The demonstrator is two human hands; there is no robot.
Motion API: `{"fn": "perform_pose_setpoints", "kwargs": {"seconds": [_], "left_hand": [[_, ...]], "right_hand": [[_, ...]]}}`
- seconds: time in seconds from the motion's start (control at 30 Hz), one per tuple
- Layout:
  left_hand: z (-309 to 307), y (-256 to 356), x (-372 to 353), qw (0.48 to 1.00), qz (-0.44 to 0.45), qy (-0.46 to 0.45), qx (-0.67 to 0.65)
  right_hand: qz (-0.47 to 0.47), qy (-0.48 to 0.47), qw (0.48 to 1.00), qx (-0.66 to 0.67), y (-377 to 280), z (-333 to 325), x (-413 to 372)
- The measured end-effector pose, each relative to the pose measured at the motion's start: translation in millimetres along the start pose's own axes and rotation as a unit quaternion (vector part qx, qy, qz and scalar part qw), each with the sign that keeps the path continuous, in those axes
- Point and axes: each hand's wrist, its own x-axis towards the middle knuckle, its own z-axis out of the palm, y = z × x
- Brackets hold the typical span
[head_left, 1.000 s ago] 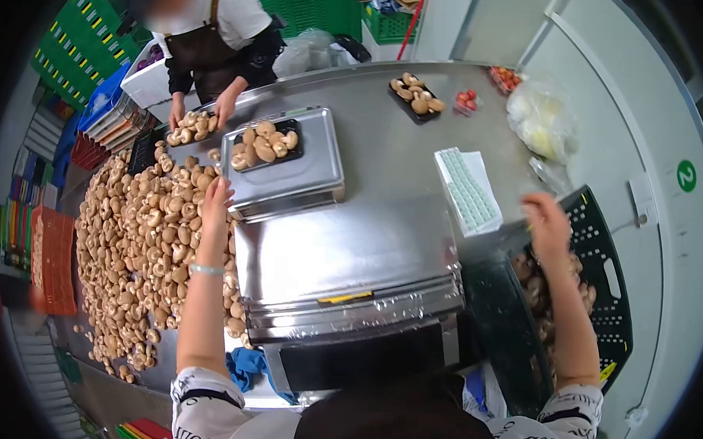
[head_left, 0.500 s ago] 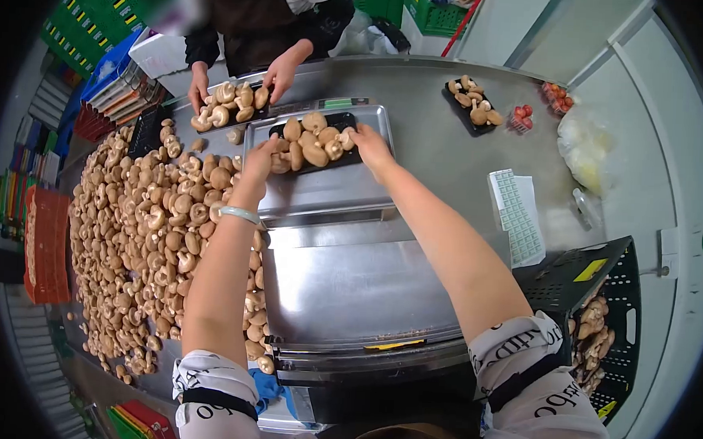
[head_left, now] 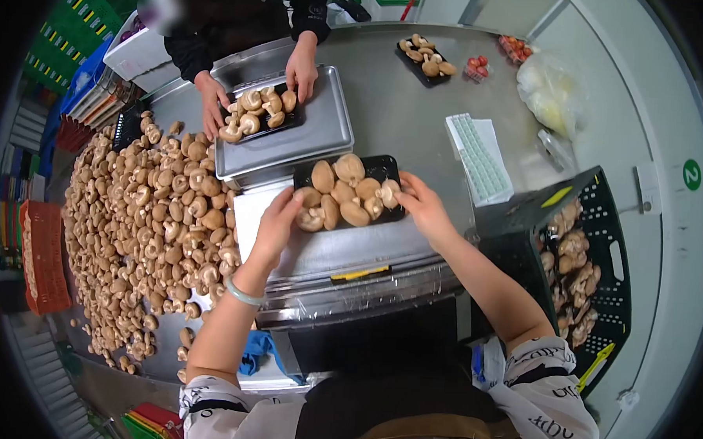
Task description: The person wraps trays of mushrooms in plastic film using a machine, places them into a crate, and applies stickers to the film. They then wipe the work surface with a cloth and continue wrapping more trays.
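Observation:
A black tray of brown mushrooms (head_left: 381, 167) is held between my two hands, above the metal surface of the wrapping machine (head_left: 326, 254). My left hand (head_left: 277, 222) grips its left end, thumb beside the mushrooms. At the right end, my right hand (head_left: 426, 210) has its fingers closed on the tray's edge. Several mushrooms (head_left: 354, 213) lie in it, some caps up and one or two showing stems. Just beyond, a co-worker's hands (head_left: 301, 72) hold another black tray of mushrooms (head_left: 293, 121) over a metal pan (head_left: 337, 101).
A large heap of loose mushrooms (head_left: 147, 218) covers the left side. Farther right are a filled mushroom tray (head_left: 428, 80), tomato punnets (head_left: 477, 68), a label sheet (head_left: 480, 158) and a plastic bag (head_left: 549, 95). A dark crate with mushrooms (head_left: 612, 266) stands at my right.
My hands have drawn the mushroom tray back from the metal pan toward me. The co-worker's tray has moved over the pan. The camera view has shifted.

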Motion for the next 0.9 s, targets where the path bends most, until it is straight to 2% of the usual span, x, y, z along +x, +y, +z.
{"fn": "perform_pose_setpoints", "kwargs": {"seconds": [0.07, 0.13, 0.23, 0.27, 0.33, 0.4, 0.47, 0.5, 0.6, 0.63, 0.67, 0.73, 0.77, 0.8, 0.83, 0.87, 0.9], "left_hand": [[3.3, -18.9, -19.1, 1.0, 0.018, -0.005, 0.018], [7.5, -26.5, -39.6, 1.0, 0.002, -0.007, 0.015], [-2.2, -31.4, -61.2, 0.999, -0.027, -0.021, 0.013], [-10.3, -37.6, -68.2, 1.0, -0.008, -0.026, 0.0], [-26.2, -49.6, -89.0, 0.988, 0.102, 0.054, 0.105], [-47.0, -62.9, -116.3, 0.948, 0.115, 0.169, 0.245], [-47.1, -71.0, -143.5, 0.89, 0.129, 0.255, 0.356], [-42.4, -81.6, -150.0, 0.835, 0.217, 0.276, 0.424], [-10.9, -103.5, -150.3, 0.82, 0.208, 0.257, 0.467], [0.0, -105.2, -145.6, 0.82, 0.194, 0.262, 0.469], [7.4, -103.2, -142.5, 0.824, 0.192, 0.247, 0.472], [-3.1, -108.3, -126.3, 0.895, 0.177, 0.169, 0.373], [-21.5, -105.2, -123.6, 0.954, 0.093, 0.084, 0.273], [-35.4, -90.2, -125.0, 0.986, 0.008, -0.002, 0.166], [-39.3, -62.2, -137.3, 0.996, 0.041, -0.061, 0.053], [-43.7, -29.2, -148.9, 0.996, 0.022, -0.074, 0.053], [-53.8, -9.6, -153.9, 0.994, 0.016, -0.104, 0.018]], "right_hand": [[-0.01, 0.004, 1.0, 0.001, 27.5, -4.3, -22.5], [-0.03, 0.007, 0.998, -0.057, 35.1, -7.9, -44.8], [-0.052, -0.011, 0.997, -0.062, 40.4, -19.6, -58.3], [-0.056, -0.018, 0.996, -0.062, 44.2, -22.0, -66.8], [-0.146, 0.061, 0.968, -0.197, 32.8, -35.2, -88.0], [-0.219, 0.131, 0.912, -0.321, 30.1, -51.6, -117.9], [-0.155, 0.158, 0.894, -0.39, 33.3, -58.1, -140.5], [-0.12, 0.17, 0.882, -0.423, 36.0, -58.5, -150.6], [-0.13, 0.188, 0.835, -0.501, 71.5, -45.1, -151.2], [-0.139, 0.2, 0.837, -0.49, 77.5, -38.6, -146.4], [-0.162, 0.167, 0.847, -0.478, 81.0, -36.3, -142.2], [-0.182, 0.113, 0.888, -0.407, 83.1, -39.7, -133.4], [-0.094, 0.058, 0.944, -0.312, 76.5, -49.6, -134.4], [-0.006, 0.001, 0.977, -0.211, 56.8, -60.9, -138.4], [0.029, -0.07, 0.997, 0.022, 48.3, -72.2, -141.8], [0.019, -0.098, 0.993, 0.058, 22.9, -80.8, -150.8], [0.004, -0.124, 0.98, 0.153, 8.7, -84.6, -153.8]]}}
